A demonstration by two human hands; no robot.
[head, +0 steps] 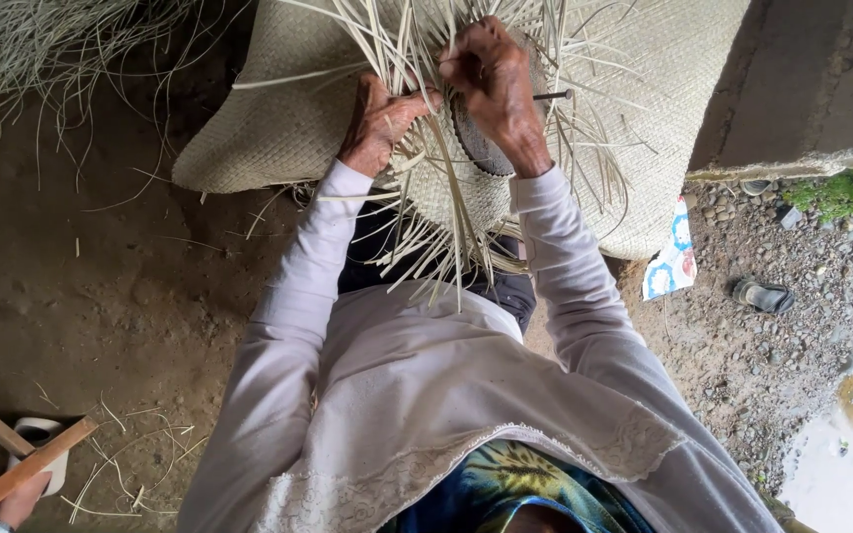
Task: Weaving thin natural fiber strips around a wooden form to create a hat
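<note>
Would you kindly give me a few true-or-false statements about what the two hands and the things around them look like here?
1. Both hands, left hand and right hand, are on the loose straw strips of a half-woven piece. True.
2. A finished woven mat lies under the work. True.
3. The person wears short sleeves. False: long pale sleeves reach the wrists.
4. A sandal lies on the gravel to the right. True.
5. The ground on the left is tiled. False: it is bare dirt with stray straws.
6. The right hand holds a pair of scissors. False: it pinches straw strips; a thin dark pin sticks out beside it.
</note>
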